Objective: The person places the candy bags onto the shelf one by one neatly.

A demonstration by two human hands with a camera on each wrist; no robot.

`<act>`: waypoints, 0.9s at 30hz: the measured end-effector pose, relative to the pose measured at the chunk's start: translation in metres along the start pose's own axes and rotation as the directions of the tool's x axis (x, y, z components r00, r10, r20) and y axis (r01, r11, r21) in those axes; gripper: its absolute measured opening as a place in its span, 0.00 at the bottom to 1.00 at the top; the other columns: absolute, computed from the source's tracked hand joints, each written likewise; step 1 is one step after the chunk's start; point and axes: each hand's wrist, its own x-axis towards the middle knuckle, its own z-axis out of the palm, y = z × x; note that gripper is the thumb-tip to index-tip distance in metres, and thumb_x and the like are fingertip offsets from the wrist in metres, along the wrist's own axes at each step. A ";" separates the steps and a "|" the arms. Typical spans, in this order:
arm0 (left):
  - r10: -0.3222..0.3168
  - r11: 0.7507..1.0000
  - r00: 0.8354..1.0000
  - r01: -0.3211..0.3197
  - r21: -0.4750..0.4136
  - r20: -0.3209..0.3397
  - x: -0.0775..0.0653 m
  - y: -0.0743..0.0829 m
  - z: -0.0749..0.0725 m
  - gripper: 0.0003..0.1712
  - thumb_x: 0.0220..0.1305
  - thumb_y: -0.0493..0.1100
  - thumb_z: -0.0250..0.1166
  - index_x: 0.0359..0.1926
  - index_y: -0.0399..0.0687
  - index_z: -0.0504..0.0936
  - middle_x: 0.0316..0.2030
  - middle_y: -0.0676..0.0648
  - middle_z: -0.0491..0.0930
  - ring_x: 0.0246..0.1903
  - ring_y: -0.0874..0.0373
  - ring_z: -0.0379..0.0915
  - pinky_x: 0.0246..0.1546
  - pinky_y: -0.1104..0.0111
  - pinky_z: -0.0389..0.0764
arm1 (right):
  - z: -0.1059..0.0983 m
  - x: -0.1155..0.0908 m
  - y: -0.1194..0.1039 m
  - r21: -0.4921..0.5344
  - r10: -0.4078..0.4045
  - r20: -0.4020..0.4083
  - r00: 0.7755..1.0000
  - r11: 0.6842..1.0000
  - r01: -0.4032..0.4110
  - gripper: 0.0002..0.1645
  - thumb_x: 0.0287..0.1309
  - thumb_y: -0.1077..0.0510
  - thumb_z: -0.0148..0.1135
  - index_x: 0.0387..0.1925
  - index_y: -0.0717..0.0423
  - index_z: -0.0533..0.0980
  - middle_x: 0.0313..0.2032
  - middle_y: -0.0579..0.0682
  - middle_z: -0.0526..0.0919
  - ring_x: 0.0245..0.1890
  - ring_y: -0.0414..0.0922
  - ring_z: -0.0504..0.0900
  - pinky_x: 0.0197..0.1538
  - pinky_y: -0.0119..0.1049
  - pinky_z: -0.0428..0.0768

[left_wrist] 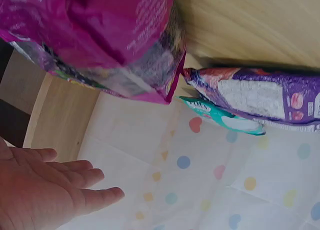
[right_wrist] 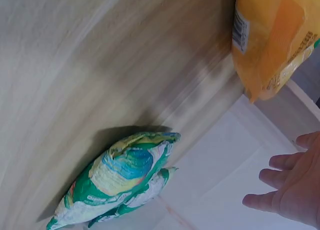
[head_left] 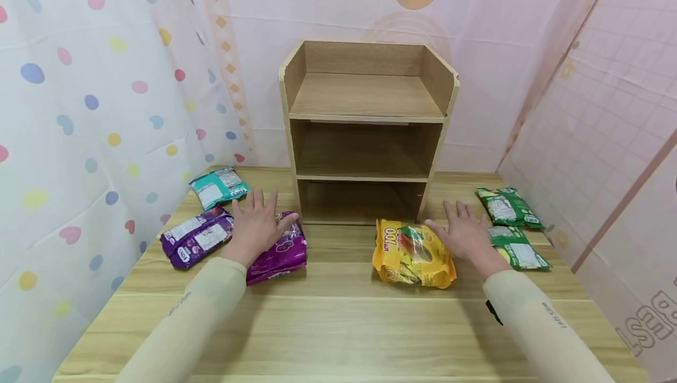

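My left hand (head_left: pixel 255 225) hovers with spread fingers over a magenta snack bag (head_left: pixel 282 251), which lies left of a small wooden shelf (head_left: pixel 365 148). Nothing is in its grasp in the left wrist view. Over on the right, my right hand (head_left: pixel 465 233) is held out flat beside a yellow snack bag (head_left: pixel 414 254), its fingers straight and holding nothing. Left of the left hand lie a purple packet (head_left: pixel 198 236) and a teal packet (head_left: pixel 219 187). Two green packets, a rear one (head_left: pixel 508 207) and a front one (head_left: pixel 520 248), lie just right of the right hand.
The shelf has an upper tray and two compartments under it, at the back of the wooden table (head_left: pixel 338 324). A dotted curtain (head_left: pixel 95 136) borders the left side, and a pale curtain (head_left: pixel 603 154) borders the right.
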 end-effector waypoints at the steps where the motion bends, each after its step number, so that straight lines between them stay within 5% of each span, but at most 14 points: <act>1: 0.002 1.000 1.000 -0.001 0.003 -0.004 0.001 0.000 -0.001 0.50 0.71 0.71 0.46 0.76 0.37 0.51 0.72 0.23 0.47 0.72 0.29 0.38 0.65 0.31 0.37 | -0.001 0.000 0.001 -0.007 0.001 -0.003 1.000 1.000 -0.001 0.56 0.68 0.24 0.33 0.77 0.62 0.46 0.73 0.74 0.44 0.72 0.72 0.43 0.65 0.75 0.38; 27: -0.030 0.999 0.999 0.029 -0.030 -0.014 0.036 0.006 -0.028 0.47 0.73 0.70 0.41 0.76 0.38 0.54 0.71 0.25 0.52 0.71 0.30 0.45 0.65 0.31 0.39 | -0.024 0.005 0.017 -0.069 0.014 0.037 0.999 0.998 -0.012 0.50 0.69 0.29 0.44 0.73 0.66 0.58 0.69 0.74 0.60 0.67 0.72 0.59 0.64 0.70 0.57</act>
